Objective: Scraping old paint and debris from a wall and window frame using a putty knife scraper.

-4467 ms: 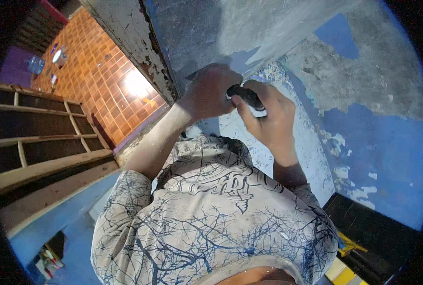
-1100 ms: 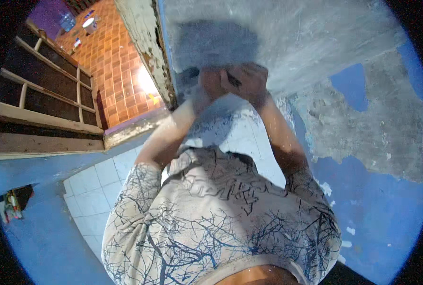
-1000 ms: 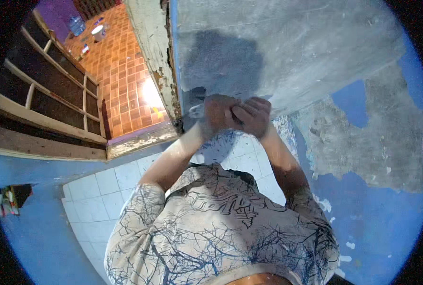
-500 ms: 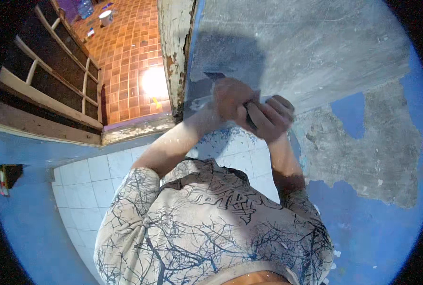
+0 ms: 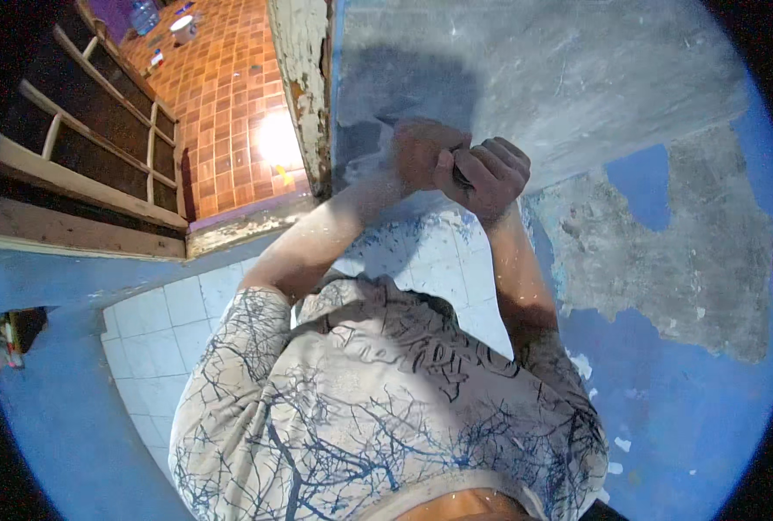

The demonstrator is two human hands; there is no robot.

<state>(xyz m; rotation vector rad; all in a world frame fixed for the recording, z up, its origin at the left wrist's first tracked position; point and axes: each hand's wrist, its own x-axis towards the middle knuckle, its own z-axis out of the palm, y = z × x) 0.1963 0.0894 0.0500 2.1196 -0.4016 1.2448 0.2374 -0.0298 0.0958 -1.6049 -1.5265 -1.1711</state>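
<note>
Both my hands are up against the wall (image 5: 569, 78), which is bare grey where the blue paint is gone. My left hand (image 5: 428, 154) is closed around the front of a dark-handled scraper. Its thin dark blade juts out past that hand toward the wall, partly lost in shadow. Just to the right, my right hand (image 5: 492, 178) wraps the rear of the handle, its fingers curled and almost touching the left hand. A short dark piece of the scraper (image 5: 461, 176) shows between the hands; the rest is hidden. Pale flecks dot my forearms.
Left of the wall stands a door frame (image 5: 304, 87) with peeling paint. An open door with panes (image 5: 100, 130) leads to a brown-tiled floor (image 5: 230, 95) holding a white bucket (image 5: 183, 31) and a water bottle (image 5: 144, 16). White tiles (image 5: 174, 317) lie below. Blue paint patches (image 5: 640, 187) remain at right.
My hands, still closed on the scraper, have moved slightly upward along the wall. The whole view has shifted a little, with the door frame now farther left.
</note>
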